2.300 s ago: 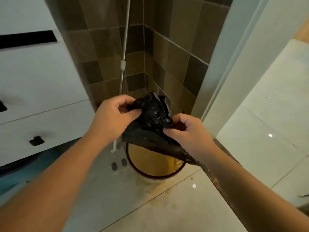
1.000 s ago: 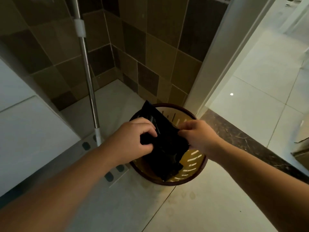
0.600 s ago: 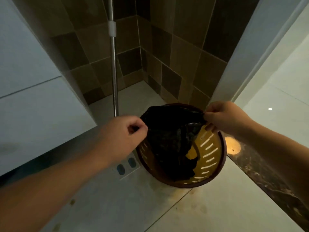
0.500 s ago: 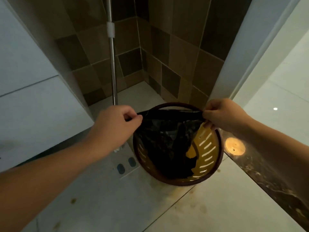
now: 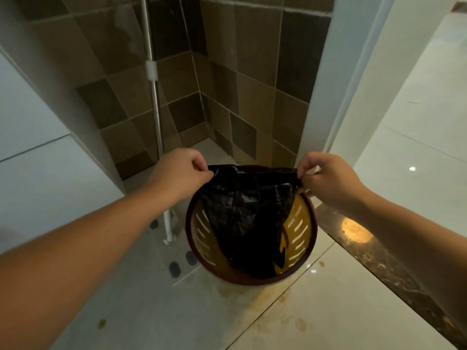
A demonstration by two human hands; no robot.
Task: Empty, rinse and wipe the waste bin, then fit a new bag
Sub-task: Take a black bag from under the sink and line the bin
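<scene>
A round waste bin (image 5: 302, 238) with a dark brown rim and slotted yellow walls stands on the tiled floor in the corner. A black plastic bag (image 5: 242, 210) hangs down into it, its mouth stretched taut across the far side of the rim. My left hand (image 5: 180, 174) pinches the bag's left edge above the rim. My right hand (image 5: 328, 178) pinches the right edge. The bin's bottom is hidden under the bag.
A metal mop pole (image 5: 154, 97) leans in the tiled corner just left of the bin, its base (image 5: 168, 231) on the floor. A white cabinet (image 5: 38, 160) stands at left, a white door frame (image 5: 328, 97) at right, and a dark marble threshold (image 5: 379, 261) runs past the bin.
The crumpled bag has been lowered into the bin and its mouth pulled open; my hands have moved apart to opposite sides of the rim.
</scene>
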